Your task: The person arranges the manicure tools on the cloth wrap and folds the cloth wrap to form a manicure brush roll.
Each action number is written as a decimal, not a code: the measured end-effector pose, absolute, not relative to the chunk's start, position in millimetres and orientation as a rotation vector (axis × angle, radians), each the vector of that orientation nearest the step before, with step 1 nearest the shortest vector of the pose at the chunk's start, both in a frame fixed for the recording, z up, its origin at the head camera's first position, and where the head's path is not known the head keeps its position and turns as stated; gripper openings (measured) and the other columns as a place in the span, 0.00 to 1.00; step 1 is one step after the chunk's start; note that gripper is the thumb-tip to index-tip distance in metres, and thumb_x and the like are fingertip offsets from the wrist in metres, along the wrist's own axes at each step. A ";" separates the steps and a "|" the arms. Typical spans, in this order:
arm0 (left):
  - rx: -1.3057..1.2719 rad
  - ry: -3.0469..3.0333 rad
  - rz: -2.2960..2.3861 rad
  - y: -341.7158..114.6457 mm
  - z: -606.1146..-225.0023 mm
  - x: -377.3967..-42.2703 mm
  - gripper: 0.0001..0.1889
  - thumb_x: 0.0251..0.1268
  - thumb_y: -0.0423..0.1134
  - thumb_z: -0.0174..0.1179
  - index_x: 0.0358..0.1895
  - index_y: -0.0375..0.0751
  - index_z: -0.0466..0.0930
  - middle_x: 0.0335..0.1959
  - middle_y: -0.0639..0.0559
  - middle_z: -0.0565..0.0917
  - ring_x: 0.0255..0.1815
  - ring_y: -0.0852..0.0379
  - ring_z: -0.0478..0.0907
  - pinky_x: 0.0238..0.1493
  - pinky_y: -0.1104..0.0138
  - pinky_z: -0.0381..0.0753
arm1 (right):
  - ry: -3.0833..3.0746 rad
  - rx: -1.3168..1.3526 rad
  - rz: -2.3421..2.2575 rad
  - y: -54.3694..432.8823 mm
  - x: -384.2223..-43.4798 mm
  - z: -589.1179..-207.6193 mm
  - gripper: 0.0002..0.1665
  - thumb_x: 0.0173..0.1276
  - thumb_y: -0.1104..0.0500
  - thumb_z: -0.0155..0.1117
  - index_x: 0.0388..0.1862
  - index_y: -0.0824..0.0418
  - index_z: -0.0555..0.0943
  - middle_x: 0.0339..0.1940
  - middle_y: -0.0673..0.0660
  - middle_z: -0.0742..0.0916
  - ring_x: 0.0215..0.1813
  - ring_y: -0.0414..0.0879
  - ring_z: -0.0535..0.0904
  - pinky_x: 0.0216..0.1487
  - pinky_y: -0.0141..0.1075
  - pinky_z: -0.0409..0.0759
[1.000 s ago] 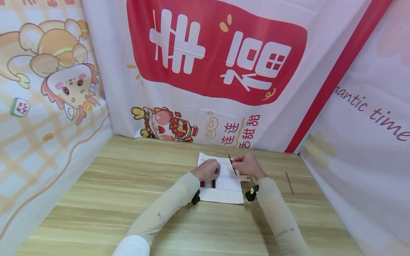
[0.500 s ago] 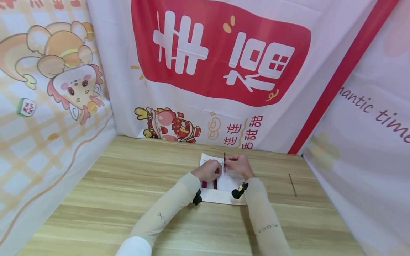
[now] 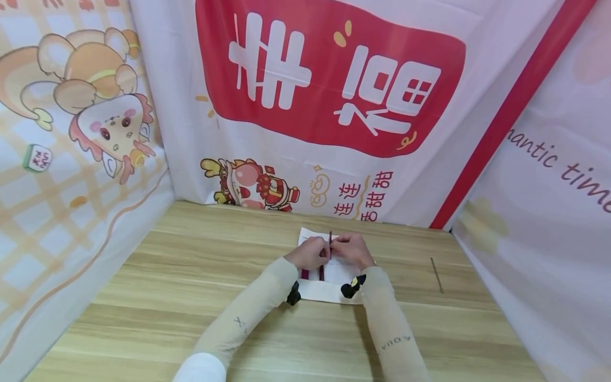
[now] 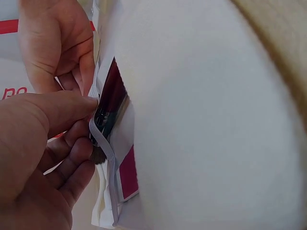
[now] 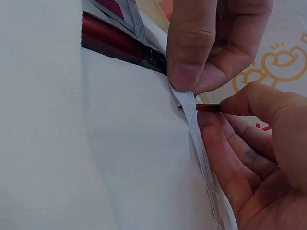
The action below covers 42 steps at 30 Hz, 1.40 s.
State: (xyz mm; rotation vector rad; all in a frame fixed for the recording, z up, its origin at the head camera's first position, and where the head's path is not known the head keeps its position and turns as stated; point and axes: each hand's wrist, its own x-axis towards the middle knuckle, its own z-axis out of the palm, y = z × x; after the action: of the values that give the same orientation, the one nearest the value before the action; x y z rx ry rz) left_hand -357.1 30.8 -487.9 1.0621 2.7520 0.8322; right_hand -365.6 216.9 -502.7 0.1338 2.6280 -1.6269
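Observation:
A white fabric brush case [image 3: 331,293] lies unfolded on the table, with an elastic band [image 5: 191,112] running across it. My left hand [image 3: 311,254] pinches this band between thumb and fingers, lifting it a little. Under the band sits a thick makeup brush [image 5: 117,42] with a dark red handle; its bristles [image 4: 99,155] show in the left wrist view. My right hand [image 3: 352,248] pinches a thin dark red brush [image 5: 208,107] from the far side. One end of that brush reaches the band, right beside the left thumb. In the head view it points away from me.
A thin metal-looking stick [image 3: 436,276] lies on the wooden table [image 3: 191,276] to the right. A magenta piece [image 3: 304,274] shows at the case's left part. Printed cloth walls [image 3: 258,127] stand behind and at both sides.
My right hand has moved left with the thin brush, from the case's right side to the band beside my left hand. The brush has turned more upright in view. My left hand stays put.

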 end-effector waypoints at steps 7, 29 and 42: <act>0.998 2.735 0.854 26.3 -487.9 -358.7 0.05 0.71 0.30 0.65 0.35 0.42 0.87 0.36 0.52 0.85 0.38 0.59 0.78 0.48 0.65 0.80 | 2.659 0.116 -1.481 213.3 -363.2 -496.5 0.11 0.65 0.59 0.74 0.43 0.65 0.91 0.37 0.58 0.94 0.37 0.42 0.88 0.40 0.32 0.85; 1.000 2.752 0.791 26.9 -490.4 -354.1 0.04 0.69 0.30 0.66 0.35 0.42 0.87 0.35 0.54 0.86 0.40 0.60 0.78 0.52 0.65 0.80 | 2.865 0.182 -1.009 205.4 -379.9 -481.7 0.14 0.65 0.51 0.77 0.33 0.62 0.92 0.27 0.53 0.91 0.30 0.43 0.80 0.31 0.32 0.73; 0.942 2.743 0.810 31.1 -489.6 -355.0 0.04 0.72 0.32 0.66 0.37 0.44 0.88 0.37 0.54 0.85 0.39 0.60 0.78 0.48 0.68 0.81 | 2.920 0.221 -0.938 194.3 -391.5 -488.7 0.23 0.66 0.53 0.76 0.13 0.56 0.78 0.14 0.49 0.78 0.24 0.45 0.73 0.28 0.35 0.68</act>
State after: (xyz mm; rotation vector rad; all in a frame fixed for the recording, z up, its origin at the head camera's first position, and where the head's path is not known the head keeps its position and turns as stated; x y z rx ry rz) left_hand -355.0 31.1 -489.6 0.9421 2.7434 0.8102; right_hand -391.5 194.3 -488.7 0.2210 2.9202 -0.9380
